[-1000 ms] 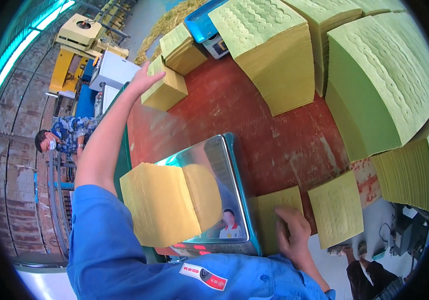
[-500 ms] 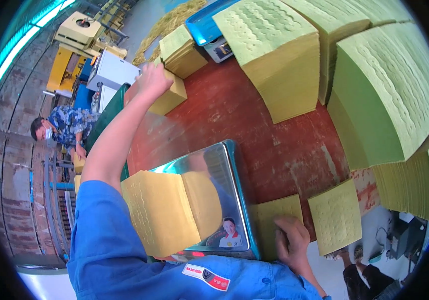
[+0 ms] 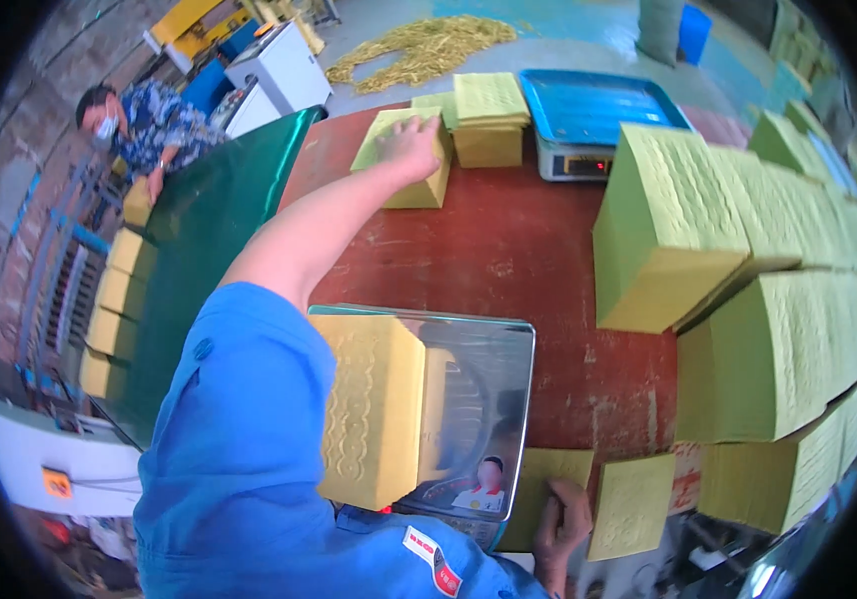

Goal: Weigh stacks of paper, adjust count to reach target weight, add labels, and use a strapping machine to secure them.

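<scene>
Holding left hand out at twelve o'clock, spreading it over a small yellow paper stack on a red table. Curling right hand loosely at five o'clock over a yellow sheet. Being unable to tell whether pinching it. Facing a shiny scale at six o'clock, bearing a thicker paper block toward seven.
</scene>
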### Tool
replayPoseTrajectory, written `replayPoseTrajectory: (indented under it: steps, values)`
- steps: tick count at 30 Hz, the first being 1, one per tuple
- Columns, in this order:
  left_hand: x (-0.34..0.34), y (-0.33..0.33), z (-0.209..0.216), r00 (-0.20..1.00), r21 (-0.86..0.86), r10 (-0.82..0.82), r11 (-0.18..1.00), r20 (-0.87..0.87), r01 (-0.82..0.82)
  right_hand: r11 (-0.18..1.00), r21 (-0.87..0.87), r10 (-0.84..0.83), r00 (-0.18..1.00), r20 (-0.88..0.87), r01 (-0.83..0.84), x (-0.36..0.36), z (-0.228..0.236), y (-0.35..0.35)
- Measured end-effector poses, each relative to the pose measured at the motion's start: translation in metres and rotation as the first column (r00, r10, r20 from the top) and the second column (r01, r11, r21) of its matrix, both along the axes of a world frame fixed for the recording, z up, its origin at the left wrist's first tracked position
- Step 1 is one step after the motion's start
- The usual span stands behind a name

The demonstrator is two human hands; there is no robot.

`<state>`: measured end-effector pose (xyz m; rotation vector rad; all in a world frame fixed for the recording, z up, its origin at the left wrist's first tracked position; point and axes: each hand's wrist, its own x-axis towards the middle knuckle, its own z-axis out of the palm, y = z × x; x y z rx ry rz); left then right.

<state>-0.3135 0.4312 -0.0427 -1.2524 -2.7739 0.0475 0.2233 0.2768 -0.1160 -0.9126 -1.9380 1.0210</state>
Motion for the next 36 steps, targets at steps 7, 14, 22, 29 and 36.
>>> replayPoseTrajectory:
  steps: [7,14,22,29,36]
  values:
    - [0.006,-0.017,0.015,0.980,-0.032,0.025,0.999,0.198,-0.019,0.996,0.080,-0.047,0.992,0.119,0.038,-0.008,-0.006,-0.016]
    - [0.003,-0.013,0.006,0.981,-0.032,-0.002,0.999,0.195,0.009,0.995,-0.008,-0.093,0.989,0.112,0.095,-0.014,-0.013,-0.018]
    - [0.003,-0.020,-0.002,0.990,0.085,-0.046,0.996,0.132,0.035,0.991,0.086,-0.114,0.981,0.156,0.102,-0.016,-0.016,-0.016]
    - [0.001,-0.021,-0.001,0.993,0.014,-0.054,0.998,0.106,0.053,0.988,0.033,-0.151,0.976,0.155,0.148,-0.012,-0.026,-0.018]
    - [-0.049,-0.044,0.002,0.990,-0.047,0.123,0.992,0.068,-0.120,0.983,0.133,-0.142,0.978,0.151,0.123,-0.019,-0.015,-0.017]
